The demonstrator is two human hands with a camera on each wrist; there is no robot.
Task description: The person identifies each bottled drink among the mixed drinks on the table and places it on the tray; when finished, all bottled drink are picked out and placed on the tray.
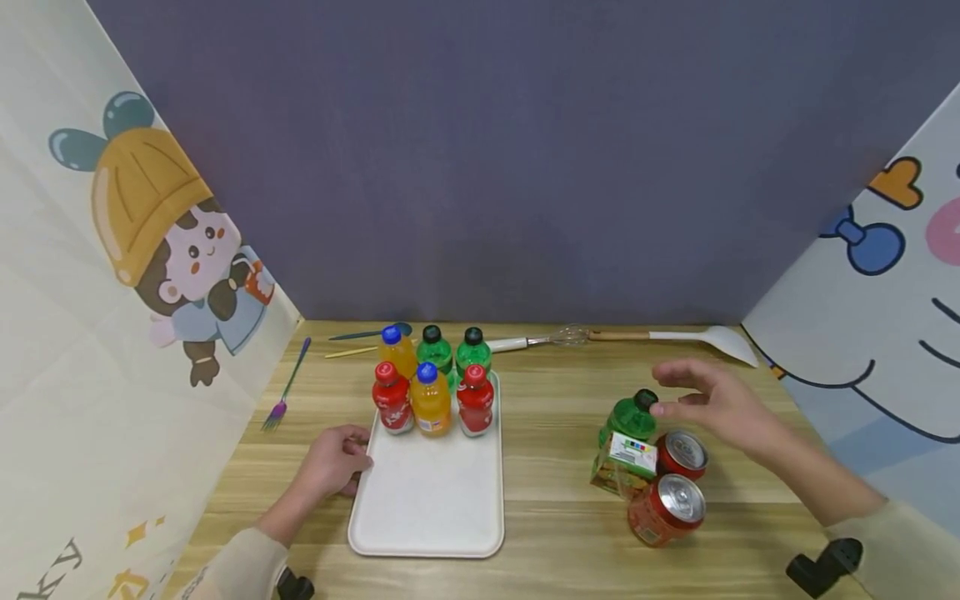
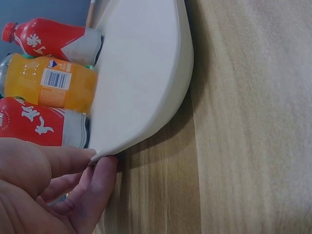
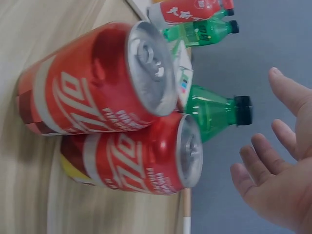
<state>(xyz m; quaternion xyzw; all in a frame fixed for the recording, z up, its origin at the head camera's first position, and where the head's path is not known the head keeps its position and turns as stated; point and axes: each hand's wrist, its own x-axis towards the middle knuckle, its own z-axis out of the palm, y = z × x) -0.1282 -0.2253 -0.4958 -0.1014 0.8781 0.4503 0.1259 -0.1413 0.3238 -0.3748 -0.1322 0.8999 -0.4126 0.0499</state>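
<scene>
A white tray (image 1: 435, 500) lies on the table with bottles standing at its far end: two red ones (image 1: 393, 400), orange ones (image 1: 431, 402) with blue caps, and green ones (image 1: 473, 354) with black caps. My left hand (image 1: 335, 461) pinches the tray's left rim between thumb and fingers, as the left wrist view shows. My right hand (image 1: 708, 406) hovers with fingers spread and nothing in them, just beside the cap of another green bottle (image 1: 632, 417). Around that bottle stand a small green box (image 1: 624, 465) and two red cola cans (image 3: 97, 80), close together.
Along the back edge lie a whisk (image 1: 551, 338), a white-headed utensil with a wooden handle (image 1: 720, 340) and a dark spoon (image 1: 375, 333). A multicoloured fork (image 1: 285, 392) lies at the left. A dark panel (image 1: 510, 167) rises behind the table, with printed walls at both sides.
</scene>
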